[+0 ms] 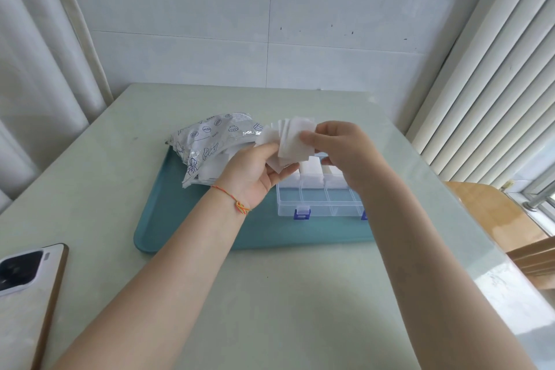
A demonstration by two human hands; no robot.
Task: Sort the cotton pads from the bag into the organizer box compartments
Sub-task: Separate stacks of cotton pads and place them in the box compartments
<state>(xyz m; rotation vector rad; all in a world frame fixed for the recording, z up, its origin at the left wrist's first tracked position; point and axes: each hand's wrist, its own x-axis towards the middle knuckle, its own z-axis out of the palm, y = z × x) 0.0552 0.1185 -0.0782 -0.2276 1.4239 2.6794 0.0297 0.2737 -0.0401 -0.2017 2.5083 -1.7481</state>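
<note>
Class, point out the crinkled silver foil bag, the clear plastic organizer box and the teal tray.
Crinkled silver foil bag [207,141], head view, printed side.
Clear plastic organizer box [315,200], head view, near compartments.
Teal tray [186,219], head view, bare floor.

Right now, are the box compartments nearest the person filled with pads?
No. The near rows of the organizer box are see-through and bare; cotton pads sit only in its far row.

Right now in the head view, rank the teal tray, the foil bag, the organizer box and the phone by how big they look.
1. Teal tray
2. Foil bag and phone: unsure, since the phone lies nearer the camera and is cut off
3. Organizer box, partly hidden behind the hands
</note>
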